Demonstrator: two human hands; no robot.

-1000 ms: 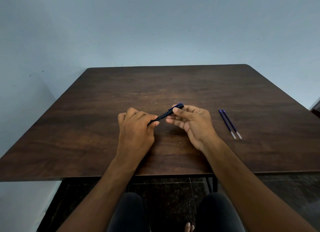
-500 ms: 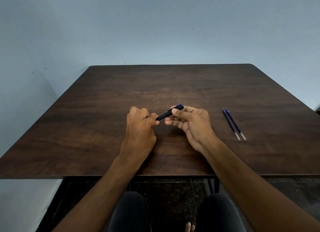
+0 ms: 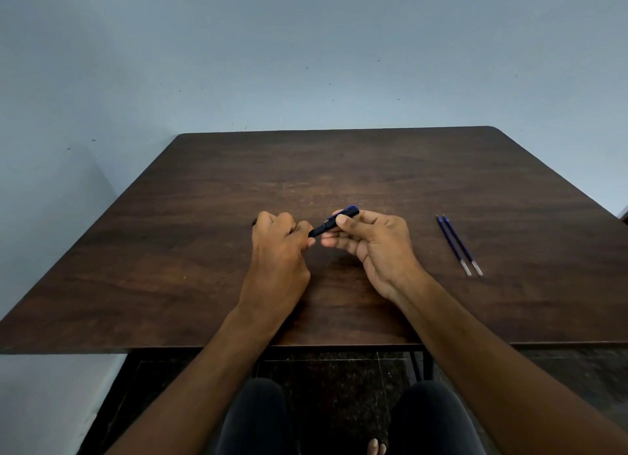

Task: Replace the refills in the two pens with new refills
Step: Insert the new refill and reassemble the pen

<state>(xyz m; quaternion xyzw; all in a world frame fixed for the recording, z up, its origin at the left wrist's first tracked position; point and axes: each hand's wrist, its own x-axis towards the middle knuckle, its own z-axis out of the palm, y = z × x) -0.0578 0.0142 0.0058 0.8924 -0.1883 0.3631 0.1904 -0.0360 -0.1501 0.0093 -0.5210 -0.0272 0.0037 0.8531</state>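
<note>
Hands met over the middle of the desk [image 3: 204,250], both gripping one dark pen [image 3: 326,226] held slantwise just above the wood. The left hand [image 3: 278,247] was curled into a fist around the pen's lower end, with a dark tip poking out past its knuckles. The right hand [image 3: 370,243] pinched the upper, clipped end between thumb and fingers. Two slim blue refills [image 3: 458,245] with clear ends lay side by side on the desk, well apart to the right of the hands and short of the right edge. Broad bare wood stretched to the far edge and to the left. The desk was dark brown, wood-grained and matte, with rounded far corners; its near edge ran straight above dark-clothed knees [image 3: 258,417].
</note>
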